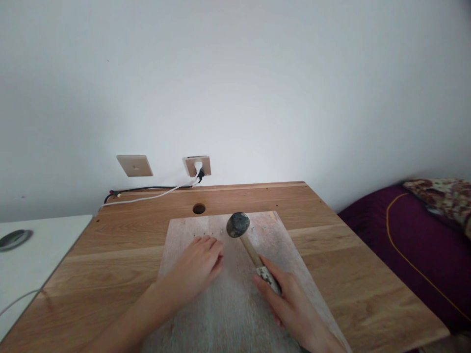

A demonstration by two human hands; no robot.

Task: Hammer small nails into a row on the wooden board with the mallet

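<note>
I see the right hand (285, 294) low and right of centre in the frame, fingers and thumb wrapped round the handle of a rubber mallet (252, 252). The mallet slants from that grip toward the upper left, its black head near the middle of the frame, over the far part of a pale wooden board (228, 314). I cannot tell whether the head touches the board.

Left of it, just below the centre of the frame, I have the left hand (202, 257) over the board with its fingers curled; the fingertips are hidden, so I cannot tell whether they pinch anything. Small nails (221, 231) stand in a row along the board's far part, some just beyond the left hand's knuckles, others right of the mallet head.

The board lies on a wood-grain table (121, 274). Behind, left of centre, a wall socket (192, 168) holds plugs, and a white cable (158, 196) trails leftward. Purple fabric (427, 250) fills the right edge.
</note>
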